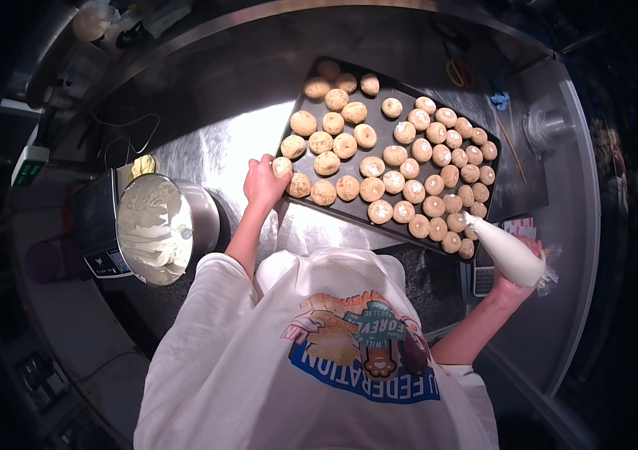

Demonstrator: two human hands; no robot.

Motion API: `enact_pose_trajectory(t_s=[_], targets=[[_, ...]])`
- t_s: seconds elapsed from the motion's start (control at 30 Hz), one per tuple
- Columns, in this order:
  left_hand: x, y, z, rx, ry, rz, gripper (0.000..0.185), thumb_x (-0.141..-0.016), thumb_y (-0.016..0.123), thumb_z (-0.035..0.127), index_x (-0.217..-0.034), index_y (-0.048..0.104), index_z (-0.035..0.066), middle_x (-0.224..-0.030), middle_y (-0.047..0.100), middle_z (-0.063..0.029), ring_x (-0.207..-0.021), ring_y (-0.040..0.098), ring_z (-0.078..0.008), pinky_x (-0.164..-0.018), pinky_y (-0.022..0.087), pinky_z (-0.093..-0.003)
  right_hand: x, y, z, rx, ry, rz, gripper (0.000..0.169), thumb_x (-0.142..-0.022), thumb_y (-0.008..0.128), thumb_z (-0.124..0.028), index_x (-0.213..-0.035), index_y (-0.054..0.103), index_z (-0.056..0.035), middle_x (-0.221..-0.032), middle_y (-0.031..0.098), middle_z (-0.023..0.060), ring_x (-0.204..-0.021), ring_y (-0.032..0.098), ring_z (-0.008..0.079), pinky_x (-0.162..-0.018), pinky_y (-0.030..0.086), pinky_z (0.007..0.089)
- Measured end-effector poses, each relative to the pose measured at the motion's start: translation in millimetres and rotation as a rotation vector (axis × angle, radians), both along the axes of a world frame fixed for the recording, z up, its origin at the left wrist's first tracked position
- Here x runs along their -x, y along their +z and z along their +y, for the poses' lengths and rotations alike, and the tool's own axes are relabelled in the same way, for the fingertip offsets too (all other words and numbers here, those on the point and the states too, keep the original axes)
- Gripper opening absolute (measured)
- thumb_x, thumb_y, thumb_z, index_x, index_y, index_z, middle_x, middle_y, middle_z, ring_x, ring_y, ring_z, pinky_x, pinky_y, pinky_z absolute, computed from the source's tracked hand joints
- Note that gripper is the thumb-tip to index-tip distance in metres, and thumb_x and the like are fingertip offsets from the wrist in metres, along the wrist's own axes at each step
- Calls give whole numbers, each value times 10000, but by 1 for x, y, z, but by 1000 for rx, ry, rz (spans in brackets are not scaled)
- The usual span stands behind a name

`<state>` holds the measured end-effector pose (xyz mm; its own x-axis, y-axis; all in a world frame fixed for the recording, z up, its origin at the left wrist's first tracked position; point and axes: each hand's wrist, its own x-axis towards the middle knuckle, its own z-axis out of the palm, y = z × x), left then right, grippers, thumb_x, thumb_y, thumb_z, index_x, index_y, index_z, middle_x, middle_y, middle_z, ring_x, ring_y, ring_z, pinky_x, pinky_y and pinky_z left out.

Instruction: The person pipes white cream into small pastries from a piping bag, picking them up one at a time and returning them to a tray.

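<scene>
A dark baking tray lies at an angle on the metal worktop, covered with round baked cream puff shells. Many shells on its right half show dabs of white cream; most on the left look plain. At the tray's near left corner, my left hand has its fingers around one shell with a pale spot. My right hand grips a full piping bag of white cream beyond the tray's right edge. The bag's tip points up and left, over shells near the right corner; whether it touches one cannot be told.
On the left stands a steel mixing bowl with white cream, beside a dark appliance and a yellow cloth. Scissors, a thin stick and a plastic-wrapped roll lie at the right.
</scene>
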<state>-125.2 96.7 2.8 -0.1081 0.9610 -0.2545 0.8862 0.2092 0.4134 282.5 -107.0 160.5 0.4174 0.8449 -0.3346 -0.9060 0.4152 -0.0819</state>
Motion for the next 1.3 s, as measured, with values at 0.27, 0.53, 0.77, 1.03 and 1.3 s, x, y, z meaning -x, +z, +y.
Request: enact_pose_trajectory(t_s=[0.27, 0.53, 0.77, 1.03, 1.3], targets=[[-8, -14, 2, -139, -70, 12, 494, -733, 760, 302, -1166, 585, 140, -1090, 517, -100, -1062, 526, -279, -859, 488, -396, -9, -16, -3, -166, 68, -56, 258, -938, 466, -162, -690, 409, -114, -680, 439, 3, -714, 464, 148, -782, 437, 338], [-37, 2, -34, -467, -323, -158, 407, -761, 690, 117, -1143, 563, 63, -1093, 522, -150, -984, 529, -327, -835, 446, -425, 0, -5, -5, -38, -30, 54, 254, -937, 487, -164, -694, 423, -119, -653, 441, -6, -660, 466, 132, -694, 445, 319], [-124, -9, -49, -547, -908, -201, 426, -738, 602, 34, -1159, 557, 74, -1076, 532, -112, -1004, 519, -281, -836, 425, -378, -8, -21, -8, -134, 92, -198, 271, -975, 422, -201, -722, 416, -105, -714, 455, 17, -729, 466, 163, -787, 436, 336], [-130, -12, -41, -503, -794, -279, 434, -667, 675, 48, -1086, 561, 66, -1013, 516, -118, -968, 515, -296, -816, 433, -384, -1, -9, -11, -66, 87, -259, 280, -970, 417, -191, -700, 387, -123, -694, 442, 3, -685, 450, 154, -753, 428, 321], [-41, 40, -61, -373, -337, -547, 536, -673, 758, 106, -1155, 528, 62, -1103, 502, -146, -1065, 501, -335, -924, 429, -409, -2, -17, -8, 54, 13, -180, 265, -945, 473, -167, -693, 417, -107, -682, 449, 12, -672, 462, 155, -725, 443, 344]])
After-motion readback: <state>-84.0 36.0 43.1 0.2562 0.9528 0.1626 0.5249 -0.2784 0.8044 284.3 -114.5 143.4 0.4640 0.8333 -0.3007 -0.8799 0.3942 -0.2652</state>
